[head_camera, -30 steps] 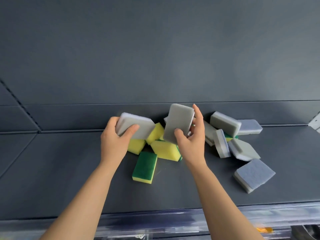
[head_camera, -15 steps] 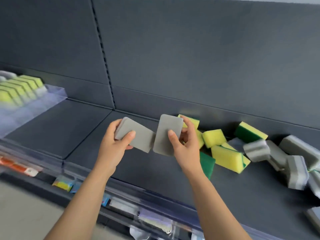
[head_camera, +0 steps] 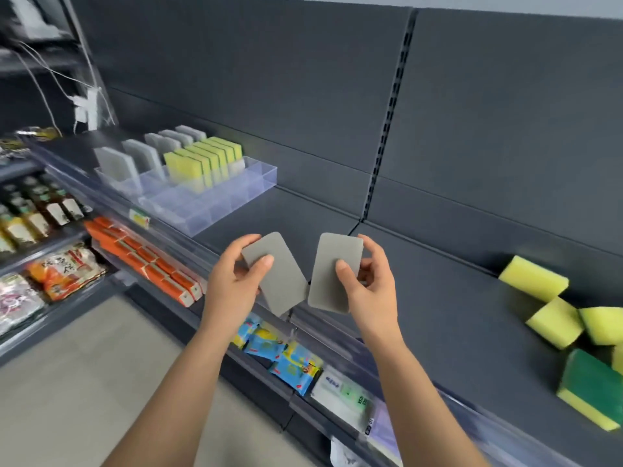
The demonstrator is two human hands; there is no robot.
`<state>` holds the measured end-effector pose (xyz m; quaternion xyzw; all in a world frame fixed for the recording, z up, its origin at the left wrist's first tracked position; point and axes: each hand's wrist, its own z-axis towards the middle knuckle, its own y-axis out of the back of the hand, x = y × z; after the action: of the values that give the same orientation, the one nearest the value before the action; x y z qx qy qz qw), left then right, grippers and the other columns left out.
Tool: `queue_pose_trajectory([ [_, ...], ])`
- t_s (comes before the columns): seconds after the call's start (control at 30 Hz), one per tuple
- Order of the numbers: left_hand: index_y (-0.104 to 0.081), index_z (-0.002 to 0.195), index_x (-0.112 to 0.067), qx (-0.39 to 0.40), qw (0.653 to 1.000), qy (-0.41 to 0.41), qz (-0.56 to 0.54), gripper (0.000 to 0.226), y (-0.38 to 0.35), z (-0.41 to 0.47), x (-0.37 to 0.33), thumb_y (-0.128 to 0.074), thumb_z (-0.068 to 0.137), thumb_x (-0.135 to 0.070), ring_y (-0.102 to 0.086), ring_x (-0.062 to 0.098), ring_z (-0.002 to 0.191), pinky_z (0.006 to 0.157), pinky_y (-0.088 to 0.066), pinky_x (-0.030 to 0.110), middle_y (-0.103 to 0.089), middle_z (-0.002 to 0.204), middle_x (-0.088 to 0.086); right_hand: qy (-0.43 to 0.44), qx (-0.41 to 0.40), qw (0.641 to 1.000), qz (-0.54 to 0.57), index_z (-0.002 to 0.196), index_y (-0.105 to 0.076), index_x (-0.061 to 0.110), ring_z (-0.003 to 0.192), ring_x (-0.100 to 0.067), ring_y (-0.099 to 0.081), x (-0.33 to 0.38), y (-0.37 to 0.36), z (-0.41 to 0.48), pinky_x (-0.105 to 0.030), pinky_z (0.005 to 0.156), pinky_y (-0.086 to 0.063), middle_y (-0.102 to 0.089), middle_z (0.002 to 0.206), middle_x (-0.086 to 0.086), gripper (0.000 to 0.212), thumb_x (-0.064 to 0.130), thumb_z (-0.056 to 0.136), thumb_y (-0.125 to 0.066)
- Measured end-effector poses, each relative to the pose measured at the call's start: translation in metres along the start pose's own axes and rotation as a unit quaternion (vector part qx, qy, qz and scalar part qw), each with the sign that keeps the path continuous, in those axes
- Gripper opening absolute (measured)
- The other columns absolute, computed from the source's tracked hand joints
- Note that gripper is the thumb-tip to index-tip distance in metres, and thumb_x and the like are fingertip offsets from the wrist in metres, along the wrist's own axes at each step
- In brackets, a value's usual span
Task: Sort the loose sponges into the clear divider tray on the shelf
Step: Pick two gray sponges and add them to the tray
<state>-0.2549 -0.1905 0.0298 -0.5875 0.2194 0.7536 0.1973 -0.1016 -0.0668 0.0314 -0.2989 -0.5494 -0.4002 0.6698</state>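
Head view is showing both hands raised in front of the dark shelf (head_camera: 438,298), to the right of the clear divider tray (head_camera: 215,210) and nearer the camera than it. The left hand (head_camera: 232,291) is gripping a grey sponge (head_camera: 279,281): the thumb (head_camera: 261,264) is pressing on the flat face turned to the camera, and the other fingers are curling behind the upper left edge. The right hand (head_camera: 371,291) is holding a second grey sponge (head_camera: 332,264) the same way, its thumb (head_camera: 344,269) lying on the front face and its fingers wrapping round the right edge and back. Both sponges are standing roughly on end, tilting towards each other so their lower corners are nearly meeting; whether they are touching cannot be told.

The tray is sitting on the shelf with a row of grey sponges (head_camera: 135,160) standing on edge in its left lane and a row of yellow sponges (head_camera: 205,160) in the lane beside it; the compartments nearest the camera are holding nothing. Far to the right of the tray, loose yellow sponges (head_camera: 534,283) and a green-topped sponge (head_camera: 593,389) are lying in a heap on the shelf.
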Motion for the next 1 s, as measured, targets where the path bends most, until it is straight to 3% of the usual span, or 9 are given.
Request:
queue_pose_trajectory([
  [0.1, -0.056, 0.105, -0.055, 0.007, 1.0, 0.002, 0.02, 0.032, 0.043, 0.018, 0.008, -0.065, 0.082, -0.034, -0.064, 0.014, 0.089, 0.07, -0.054, 0.038, -0.064, 0.098, -0.015, 0.005, 0.02, 1.0, 0.003, 0.124, -0.05, 0.039, 0.072, 0.002, -0.052, 0.0, -0.046, 0.004, -0.008, 0.066, -0.043, -0.06, 0.092, 0.006, 0.042, 0.021, 0.088, -0.064],
  [0.17, -0.057, 0.107, -0.053, 0.006, 1.0, 0.004, 0.025, 0.031, 0.069, 0.03, 0.014, -0.065, 0.085, -0.032, -0.063, 0.016, 0.082, 0.064, -0.051, 0.034, -0.064, 0.098, -0.011, 0.005, 0.035, 0.999, 0.008, 0.124, -0.05, 0.038, 0.072, 0.002, -0.052, 0.001, -0.075, 0.008, -0.006, 0.065, -0.042, -0.059, 0.091, 0.006, 0.042, 0.021, 0.088, -0.064],
  [0.23, -0.057, 0.106, -0.053, -0.007, 0.999, 0.001, 0.032, 0.032, 0.091, 0.042, 0.018, -0.065, 0.088, -0.028, -0.061, 0.014, 0.075, 0.061, -0.047, 0.029, -0.064, 0.095, -0.009, 0.001, 0.049, 0.999, 0.006, 0.124, -0.05, 0.04, 0.072, 0.002, -0.053, 0.001, -0.101, 0.012, -0.006, 0.065, -0.042, -0.06, 0.092, 0.006, 0.043, 0.022, 0.088, -0.064],
  [0.37, -0.055, 0.105, -0.054, -0.038, 0.998, -0.007, 0.054, 0.035, 0.128, 0.066, 0.023, -0.065, 0.088, -0.025, -0.061, 0.003, 0.087, 0.07, -0.051, 0.027, -0.063, 0.106, -0.01, -0.003, 0.075, 0.997, -0.002, 0.122, -0.049, 0.045, 0.075, 0.0, -0.054, 0.0, -0.149, 0.027, -0.01, 0.068, -0.042, -0.06, 0.092, 0.007, 0.043, 0.024, 0.088, -0.064],
  [0.5, -0.058, 0.114, -0.039, -0.063, 0.996, 0.007, 0.056, 0.031, 0.159, 0.093, 0.035, -0.065, 0.088, -0.023, -0.062, 0.019, 0.096, 0.081, -0.054, 0.049, -0.063, 0.108, -0.006, 0.004, 0.102, 0.995, -0.016, 0.121, -0.048, 0.046, 0.076, 0.001, -0.054, -0.002, -0.193, 0.05, -0.017, 0.07, -0.043, -0.06, 0.094, 0.008, 0.042, 0.026, 0.087, -0.064],
  [0.57, -0.057, 0.113, -0.039, -0.07, 0.996, 0.007, 0.06, 0.031, 0.173, 0.109, 0.04, -0.065, 0.088, -0.023, -0.061, 0.021, 0.099, 0.084, -0.052, 0.052, -0.062, 0.11, -0.004, 0.004, 0.109, 0.994, -0.015, 0.122, -0.049, 0.044, 0.074, 0.002, -0.054, -0.006, -0.215, 0.065, -0.021, 0.071, -0.044, -0.06, 0.094, 0.009, 0.043, 0.026, 0.087, -0.065],
  [0.9, -0.054, 0.108, -0.051, -0.062, 0.993, -0.003, 0.105, 0.035, 0.223, 0.229, 0.06, -0.066, 0.086, -0.025, -0.058, 0.009, 0.097, 0.075, -0.049, 0.028, -0.057, 0.11, -0.017, 0.034, 0.122, 0.991, -0.048, 0.121, -0.046, 0.047, 0.082, 0.003, -0.056, -0.027, -0.312, 0.157, -0.017, 0.069, -0.045, -0.061, 0.093, 0.016, 0.046, 0.028, 0.084, -0.067],
  [1.0, -0.056, 0.115, -0.043, -0.046, 0.993, -0.015, 0.107, 0.037, 0.219, 0.268, 0.062, -0.067, 0.086, -0.023, -0.058, 0.01, 0.099, 0.077, -0.049, 0.027, -0.059, 0.112, -0.014, 0.036, 0.11, 0.991, -0.065, 0.121, -0.046, 0.048, 0.084, 0.005, -0.056, -0.03, -0.323, 0.186, -0.014, 0.067, -0.042, -0.061, 0.093, 0.018, 0.047, 0.03, 0.083, -0.068],
])
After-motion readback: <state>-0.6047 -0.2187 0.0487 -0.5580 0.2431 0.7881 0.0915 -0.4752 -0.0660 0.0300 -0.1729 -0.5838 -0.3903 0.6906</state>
